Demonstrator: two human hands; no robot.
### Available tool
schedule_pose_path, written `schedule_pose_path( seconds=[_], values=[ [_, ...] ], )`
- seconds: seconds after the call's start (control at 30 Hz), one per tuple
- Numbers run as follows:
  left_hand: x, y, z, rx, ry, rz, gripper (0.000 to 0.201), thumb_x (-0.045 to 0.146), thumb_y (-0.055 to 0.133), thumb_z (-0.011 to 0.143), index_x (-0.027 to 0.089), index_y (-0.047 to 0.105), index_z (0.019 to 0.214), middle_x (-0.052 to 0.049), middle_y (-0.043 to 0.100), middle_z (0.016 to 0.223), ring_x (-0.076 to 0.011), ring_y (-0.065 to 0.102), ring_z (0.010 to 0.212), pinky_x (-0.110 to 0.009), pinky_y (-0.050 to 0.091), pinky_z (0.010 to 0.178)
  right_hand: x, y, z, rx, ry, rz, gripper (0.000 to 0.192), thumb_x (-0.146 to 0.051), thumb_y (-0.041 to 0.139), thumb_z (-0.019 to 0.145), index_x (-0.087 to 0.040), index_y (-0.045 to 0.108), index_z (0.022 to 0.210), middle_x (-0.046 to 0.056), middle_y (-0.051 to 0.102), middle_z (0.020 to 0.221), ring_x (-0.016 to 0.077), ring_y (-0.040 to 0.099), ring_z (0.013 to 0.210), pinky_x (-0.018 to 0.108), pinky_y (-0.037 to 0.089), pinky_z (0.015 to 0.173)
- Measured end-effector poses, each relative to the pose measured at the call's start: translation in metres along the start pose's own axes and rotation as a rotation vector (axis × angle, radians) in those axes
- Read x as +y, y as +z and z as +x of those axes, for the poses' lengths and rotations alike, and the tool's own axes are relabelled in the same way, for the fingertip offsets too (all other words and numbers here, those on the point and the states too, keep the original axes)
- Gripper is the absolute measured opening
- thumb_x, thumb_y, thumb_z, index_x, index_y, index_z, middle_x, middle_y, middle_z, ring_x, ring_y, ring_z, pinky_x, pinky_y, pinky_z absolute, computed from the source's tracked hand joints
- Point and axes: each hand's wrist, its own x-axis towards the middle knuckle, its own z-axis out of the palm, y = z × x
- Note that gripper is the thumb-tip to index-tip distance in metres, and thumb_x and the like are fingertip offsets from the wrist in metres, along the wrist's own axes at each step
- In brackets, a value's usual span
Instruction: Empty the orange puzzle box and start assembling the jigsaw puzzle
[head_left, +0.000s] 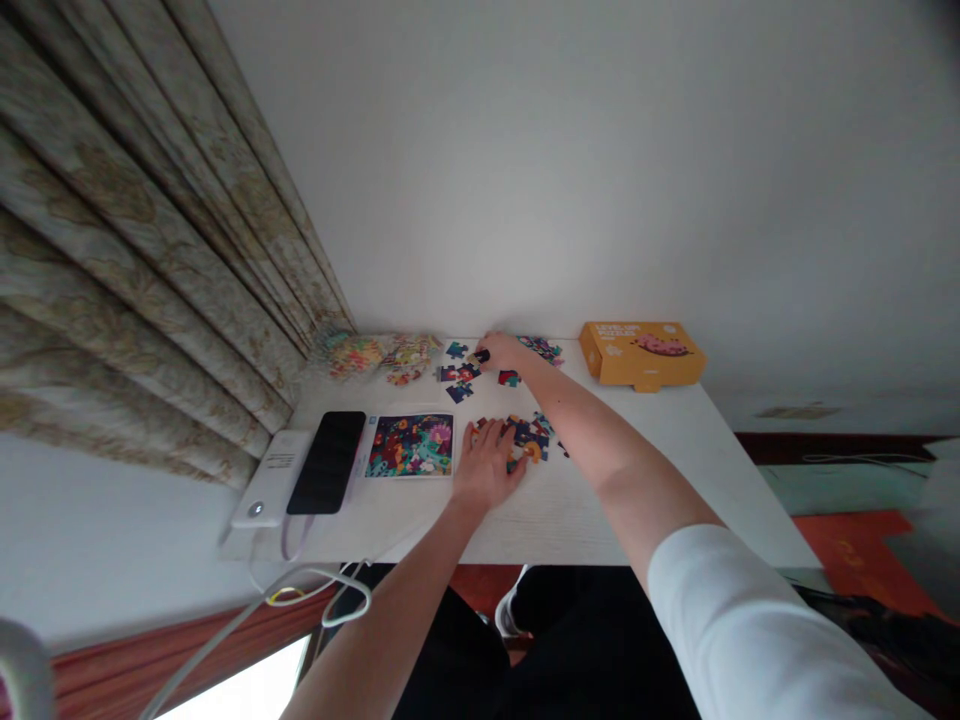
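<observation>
White fabric sleeve (757, 620), knobbed puzzle pieces (532, 437)

Puzzle pcs (534, 436) partly hidden by L hand (486, 468) – curtain (142, 210) cut off.

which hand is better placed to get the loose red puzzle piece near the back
Likely the right hand: it reaches to the back of the table, close beside the red piece. The left hand lies nearer the front, over other puzzle pieces.
</observation>
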Motion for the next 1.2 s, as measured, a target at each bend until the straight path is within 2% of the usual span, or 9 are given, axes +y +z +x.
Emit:
schedule_pose_path(
  seconds=[0.1,0.3,0.47,0.6,0.67,0.73,0.9,1.03,1.2],
  values=[
    [0.0,0.0,0.0,-0.003,0.0,-0.008,0.048,0.045,0.055,0.101,0.022,0.059,0.143,-0.017,0.059,0.151,-0.0338,0.051,0.144,-0.063,0.029,0.126,-0.003,-0.01,-0.01,-0.122,-0.003,-0.03,0.049,-0.043,0.089,0.076,-0.02,0.076,0.118,0.014,0.073,0.124,0.0315,0.067,0.118,0.043,0.052,0.105],
    [0.001,0.001,0.0,0.0,-0.005,-0.006,0.051,0.042,0.058,0.099,0.024,0.057,0.146,-0.016,0.057,0.153,-0.0349,0.049,0.146,-0.065,0.027,0.126,-0.009,-0.021,-0.041,0.154,0.103,0.167,0.046,-0.043,0.069,0.096,-0.019,0.064,0.136,0.013,0.072,0.126,0.0262,0.069,0.112,0.04,0.052,0.101],
    [0.002,-0.001,0.0,-0.006,-0.014,0.008,0.049,0.042,0.057,0.1,0.022,0.058,0.145,-0.017,0.057,0.152,-0.0361,0.048,0.145,-0.065,0.031,0.123,-0.014,-0.017,-0.053,0.071,0.02,0.069,0.057,-0.026,0.075,0.09,-0.021,0.06,0.145,0.014,0.059,0.149,0.0261,0.059,0.134,0.039,0.044,0.114],
    [0.003,-0.006,0.001,-0.007,-0.006,0.008,0.045,0.04,0.056,0.1,0.022,0.06,0.141,-0.017,0.063,0.144,-0.0342,0.056,0.135,-0.059,0.04,0.115,0.002,-0.019,-0.074,0.158,0.147,-0.04,0.037,-0.026,0.06,0.099,-0.022,0.068,0.135,0.015,0.059,0.149,0.0321,0.054,0.138,0.052,0.041,0.117],
    [0.002,-0.006,0.001,-0.007,-0.001,0.017,0.044,0.041,0.057,0.099,0.024,0.061,0.14,-0.016,0.064,0.141,-0.0338,0.058,0.131,-0.057,0.042,0.113,0.017,-0.021,-0.092,0.183,0.287,-0.092,0.043,-0.034,0.057,0.102,-0.023,0.063,0.143,0.017,0.05,0.159,0.0391,0.045,0.145,0.065,0.036,0.116],
    [0.001,-0.006,0.0,0.0,0.003,0.027,0.043,0.041,0.056,0.1,0.024,0.061,0.139,-0.015,0.064,0.141,-0.0335,0.058,0.13,-0.056,0.042,0.113,0.03,-0.022,-0.112,0.113,0.366,-0.099,0.049,-0.041,0.054,0.104,-0.026,0.056,0.15,0.017,0.043,0.164,0.0428,0.039,0.149,0.073,0.035,0.112],
    [-0.005,-0.002,0.002,0.056,0.005,-0.012,0.04,0.039,0.057,0.1,0.026,0.063,0.138,-0.014,0.062,0.145,-0.0319,0.056,0.135,-0.057,0.036,0.12,0.044,-0.014,-0.157,0.101,0.262,-0.107,0.04,-0.043,0.047,0.106,-0.025,0.065,0.138,0.013,0.049,0.161,0.0363,0.043,0.147,0.063,0.039,0.115],
    [-0.007,0.003,0.037,0.147,-0.037,-0.043,0.035,0.03,0.055,0.1,0.025,0.064,0.133,-0.013,0.062,0.146,-0.0288,0.055,0.138,-0.054,0.03,0.126,0.046,-0.007,-0.181,0.189,0.184,-0.06,0.043,-0.039,0.048,0.105,-0.021,0.062,0.142,0.013,0.06,0.149,0.0307,0.051,0.139,0.05,0.042,0.116],
    [-0.001,0.005,0.128,0.145,-0.051,-0.054,0.04,0.016,0.052,0.095,0.017,0.065,0.133,-0.016,0.06,0.147,-0.0282,0.054,0.14,-0.046,0.039,0.122,0.053,0.0,-0.19,0.361,0.251,-0.029,0.04,-0.037,0.051,0.103,-0.013,0.068,0.13,0.018,0.065,0.139,0.0292,0.056,0.132,0.043,0.043,0.116]
  ],
)
